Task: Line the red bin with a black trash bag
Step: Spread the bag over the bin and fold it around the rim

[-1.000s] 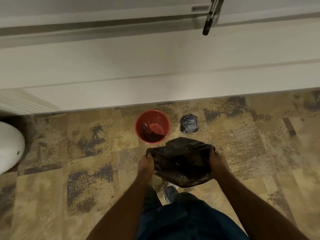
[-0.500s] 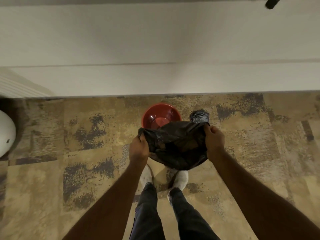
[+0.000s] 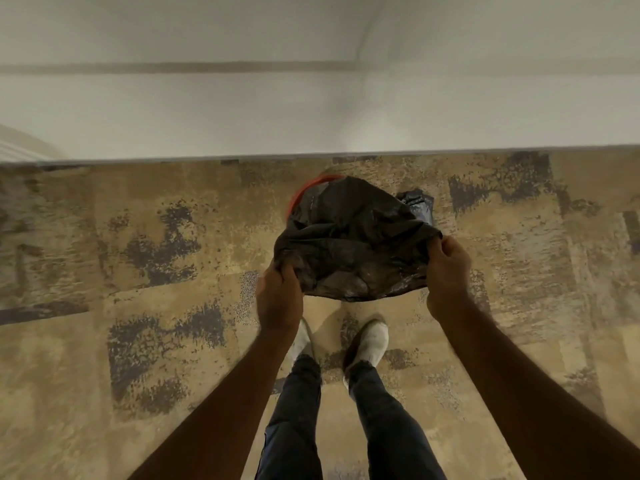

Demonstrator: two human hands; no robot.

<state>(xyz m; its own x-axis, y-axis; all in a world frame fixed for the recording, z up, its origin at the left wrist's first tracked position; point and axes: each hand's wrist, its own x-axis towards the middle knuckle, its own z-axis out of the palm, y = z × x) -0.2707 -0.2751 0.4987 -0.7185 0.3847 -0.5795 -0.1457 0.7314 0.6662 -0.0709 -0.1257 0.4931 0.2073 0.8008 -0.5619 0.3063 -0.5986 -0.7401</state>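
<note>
Your left hand [image 3: 280,295] and right hand [image 3: 446,268] are each closed on the edge of the black trash bag [image 3: 349,247], fingers curled over the film, holding its near rim stretched between them. The bag billows forward from that grip and hangs over the red bin [image 3: 300,194], of which only a thin arc of rim shows at the bag's far left edge; the rest is hidden behind the plastic. Whether the film already touches the rim cannot be told. The bin stands on the patterned floor [image 3: 156,237], close to the pale wall base [image 3: 311,133]. Just beside it on the right lies a crumpled dark bundle [image 3: 417,206], likely another bag or roll, partly covered by the one you hold. Your shoes [image 3: 369,341] stand near the bin.

The step in hand appears to be bringing the opened bag over the bin's mouth; lining has not been completed. The next move calls for lowering the body of the bag into the bin, then spreading both grips apart to fold the mouth over the whole rim, keeping clear of the bundle.
</note>
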